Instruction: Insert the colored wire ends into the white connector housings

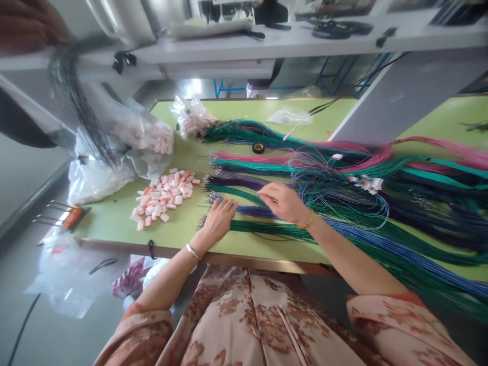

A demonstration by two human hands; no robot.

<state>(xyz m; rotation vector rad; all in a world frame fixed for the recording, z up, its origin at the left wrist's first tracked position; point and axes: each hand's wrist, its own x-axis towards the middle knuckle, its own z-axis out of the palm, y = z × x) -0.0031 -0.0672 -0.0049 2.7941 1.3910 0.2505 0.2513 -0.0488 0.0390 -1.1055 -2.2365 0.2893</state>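
My left hand (pixel 220 221) rests over the tip end of a bundle of blue wires (pixel 255 211), its fingers curled onto them. A few blue tips poke out beyond the fingertips. To the right, my right hand (pixel 285 202) hovers over the wires with thumb and forefinger pinched together; whatever is between them is too small to make out. Green wires (pixel 263 227) run along the near side, dark purple wires (pixel 232 181) on the far side. A pile of small white and orange connectors (pixel 163 198) lies left of my left hand.
Clear bags of connectors (pixel 147 134) stand at the back left. Black tape (pixel 258 148) lies behind the bundles. Partly assembled wires with white connectors (pixel 368 183) lie on top at right. A shelf (pixel 236 48) spans the back; its post (pixel 385 101) meets the green table (pixel 183 231).
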